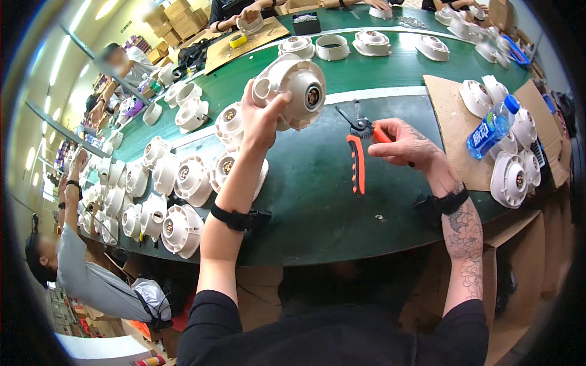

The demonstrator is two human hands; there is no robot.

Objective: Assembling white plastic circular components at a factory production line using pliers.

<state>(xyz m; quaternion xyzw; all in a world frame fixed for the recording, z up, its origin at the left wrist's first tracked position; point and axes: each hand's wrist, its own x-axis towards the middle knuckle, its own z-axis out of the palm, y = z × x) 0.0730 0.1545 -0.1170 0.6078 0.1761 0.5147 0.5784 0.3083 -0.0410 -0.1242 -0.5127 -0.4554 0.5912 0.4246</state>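
Observation:
My left hand (264, 116) is raised over the table, closed round a white round plastic housing (295, 96). The housing is tilted, and the dark hub with metal contacts in its middle shows. To the right, my right hand (406, 144) grips one orange handle of a pair of pliers (357, 160). Their handles are spread apart, with the second handle hanging down to the left and the dark jaws pointing up and left. Some fingers of my right hand are hidden behind the handle and palm. Just left of the raised housing, similar white housings (229, 119) stand on the table.
Many more white housings (181, 229) crowd the green table (317, 213) on the left. At right, cardboard (448, 116) bears several housings and a blue-capped bottle (493, 127). A person in grey (101, 277) works at far left; other people's hands (250, 13) are across the table.

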